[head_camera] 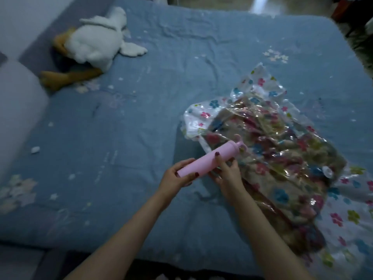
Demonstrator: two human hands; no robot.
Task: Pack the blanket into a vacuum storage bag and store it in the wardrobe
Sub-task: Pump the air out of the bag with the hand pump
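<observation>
The pump (pixel 210 159) is light pink all over, and the fingernails on the left hand (pixel 177 175) and the right hand (pixel 229 178) are painted dark red. The storage bag (pixel 343 223) is see-through and white with little flowers in pink, blue and green, and the blanket (pixel 268 158) inside it looks tan with pink, blue and green blotches (the shiny plastic makes its pattern hard to see). The bed cover (pixel 141 122) is blue with small pale flowers, the pillow (pixel 18 110) is pale purple-grey, and the toy goose (pixel 94 43) is white with yellow-orange feet.
</observation>
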